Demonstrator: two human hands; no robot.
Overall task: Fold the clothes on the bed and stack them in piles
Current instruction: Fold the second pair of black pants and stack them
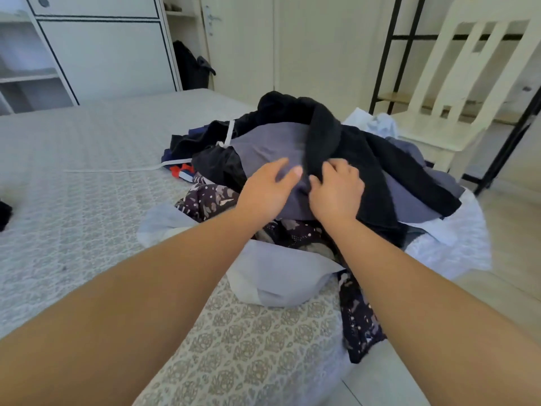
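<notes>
A heap of unfolded clothes lies on the right side of the patterned bed (87,171). On top is a grey-blue garment (269,148) with a thick black garment (325,142) draped across it. My right hand (336,190) pinches the lower end of the black garment. My left hand (268,190) hovers over or touches the grey-blue garment with fingers spread and relaxed. A dark floral piece (210,200) and a pale lilac piece (278,276) lie lower in the heap, nearer me.
A cream wooden chair (456,92) stands at the bed's right, beside a black metal shelf frame (389,54). A white wardrobe (96,48) and a door (234,39) are behind the bed. A small dark item (4,215) lies at the left edge.
</notes>
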